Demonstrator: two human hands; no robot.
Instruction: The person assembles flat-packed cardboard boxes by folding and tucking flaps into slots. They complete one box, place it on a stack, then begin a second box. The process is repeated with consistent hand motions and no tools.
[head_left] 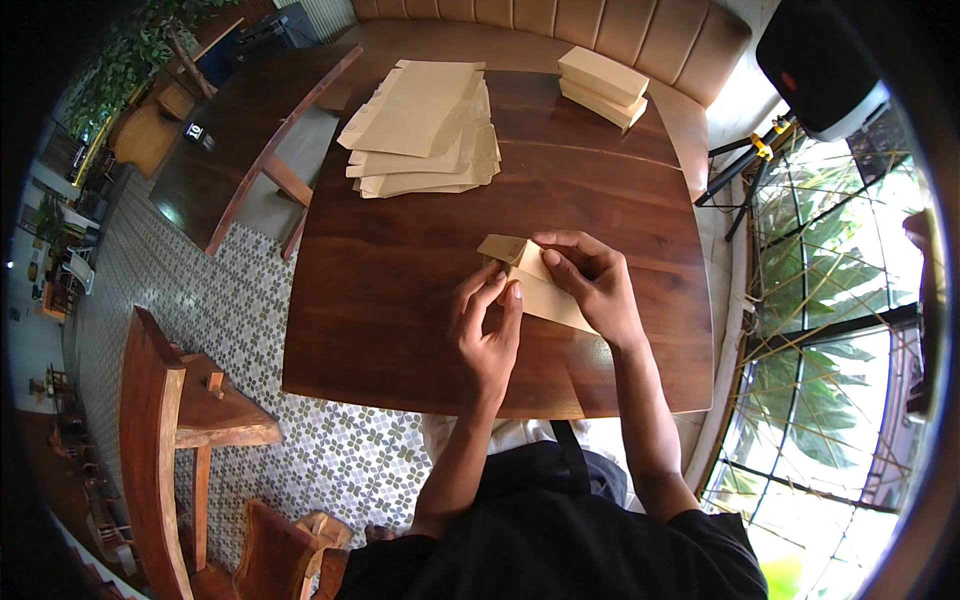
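Note:
A brown cardboard box (545, 298), partly folded, lies over the front middle of the wooden table with an end flap standing up at its far left. My left hand (487, 325) pinches the box's near left side between thumb and fingers. On the other side my right hand (590, 280) grips the upper edge by the raised flap, its thumb on the cardboard and index finger stretched across. A stack of flat cardboard blanks (425, 110) rests at the table's far left. Toward the far right are folded boxes (603, 75), one on top of another.
The dark wooden table (400, 290) carries everything. A padded brown bench (560, 30) runs along its far side. To the left are a second table (235, 130) and a wooden chair (155, 440) on patterned tiles. A window (820, 400) with bars stands at the right.

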